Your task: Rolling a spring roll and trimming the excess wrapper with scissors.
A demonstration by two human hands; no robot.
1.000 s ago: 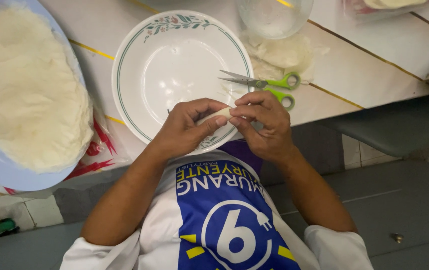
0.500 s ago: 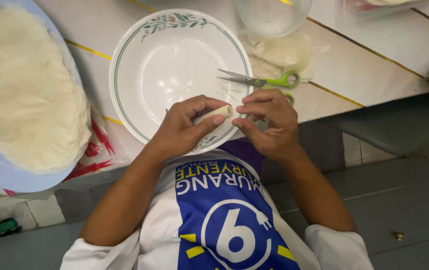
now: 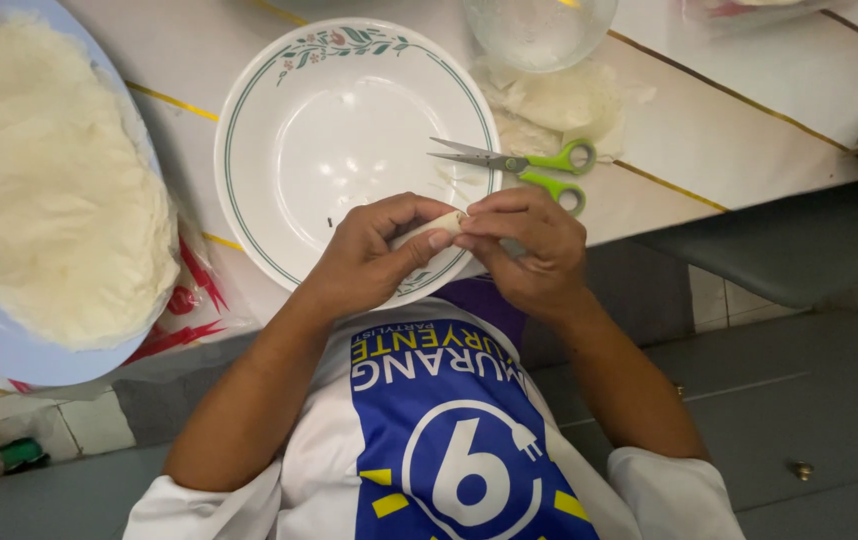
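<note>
Together, the left hand (image 3: 369,255) and right hand (image 3: 529,250) are pinching a small pale roll (image 3: 429,228) between their fingertips, over the near rim of a white plate (image 3: 349,110). Just beyond the right hand, green-handled scissors (image 3: 524,165) are lying on the desk (image 3: 729,120).

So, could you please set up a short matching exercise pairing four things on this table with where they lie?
Things:
1. scissors
2. small roll
3. stack of wrappers
4. glass bowl

Places:
a. on the blue tray at the left
b. blades over the white plate's right rim
c. top edge, beyond the scissors
d. between the left hand and right hand

Pairs: 1-b, 2-d, 3-a, 4-c
</note>
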